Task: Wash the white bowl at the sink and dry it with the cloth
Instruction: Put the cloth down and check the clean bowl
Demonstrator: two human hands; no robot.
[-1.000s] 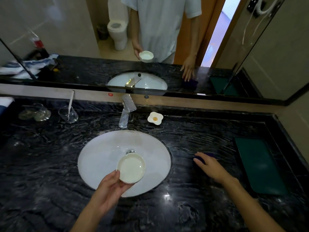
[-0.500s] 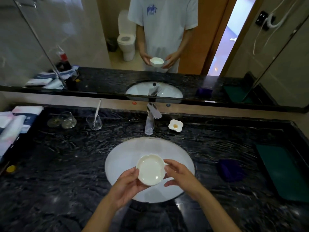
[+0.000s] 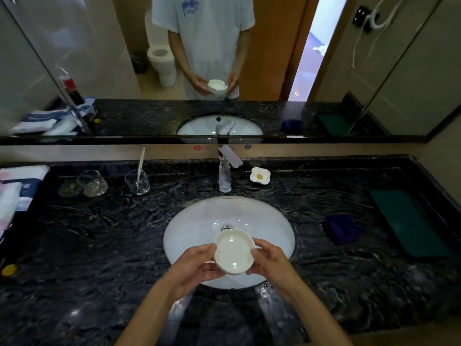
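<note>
Both hands hold the small white round bowl point(image 3: 234, 251) over the near half of the oval white porcelain sink basin point(image 3: 194, 228), its glossy, cream-tinted hollow turned up toward the camera. The left hand point(image 3: 193, 268) cups the bowl from its left side and beneath, fingers curled round the underside and thumb lying along the rim. The right hand point(image 3: 270, 260) grips the opposite edge, its fingers bent against the bowl's right wall. The bowl has a thick, smooth rim with a slightly scalloped outline at the top. The basin is set into a black marble counter point(image 3: 99, 245) with pale grey veining and a polished surface that throws back spots of light. Behind the basin stands a chrome faucet point(image 3: 225, 171) with a flat angled lever. Just to its right sits a small white flower-shaped dish with a yellow centre point(image 3: 260, 175). To the right of the basin, well apart from the hands, lies a folded dark purple cloth point(image 3: 343, 228) with a soft, matte nap, and beside it, further right, a flat dark green rectangular tray point(image 3: 409, 221). On the left of the counter stand a clear drinking glass holding a white spoon point(image 3: 137, 182) and two overturned clear glass bowls point(image 3: 84, 184), touching each other. Folded white towels with blue bands point(image 3: 17, 186) are stacked at the far left edge. A wall mirror point(image 3: 74, 58) along the back reflects the person, the bowl and the counter.
</note>
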